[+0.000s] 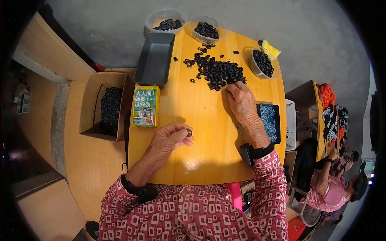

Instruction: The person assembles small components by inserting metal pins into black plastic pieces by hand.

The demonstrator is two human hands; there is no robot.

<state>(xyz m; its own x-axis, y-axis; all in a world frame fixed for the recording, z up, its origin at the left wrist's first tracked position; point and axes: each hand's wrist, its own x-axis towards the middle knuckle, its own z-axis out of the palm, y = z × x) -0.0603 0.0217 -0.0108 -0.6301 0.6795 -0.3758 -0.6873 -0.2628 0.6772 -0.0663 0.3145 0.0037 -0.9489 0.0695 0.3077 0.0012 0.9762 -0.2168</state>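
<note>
At the far left, beside the counter [205,162], an open cardboard box [89,114] holds a mass of small black pieces [111,110]. Along the counter's left edge lie an empty, dark grey rectangular tray [155,60] and, just nearer the person, a green and yellow carton [145,106] with a printed picture. The left hand [171,138], a black band around its wrist, is near the carton's right side, its thumb and fingers pinched narrowly on a small dark round piece [189,132] above the counter. At the far edge stand two clear bowls: the left bowl [150,21] contains longer black parts [171,25], and the middle bowl [205,39] small black rings [206,29]. In front of them spreads a loose pile of black pieces [223,72], with stragglers around its left side. The right hand [243,102], also banded at the wrist, reaches to the pile's near edge with fingers bent down; whether they grip a piece cannot be told. Farther right, another clear bowl [255,69] holds more black rings [263,62], with a yellow item [271,50] at its rim. A dark, blue-speckled pad [268,122] lies beside the right forearm. Beyond the counter sits another person [331,195] in pink.
</note>
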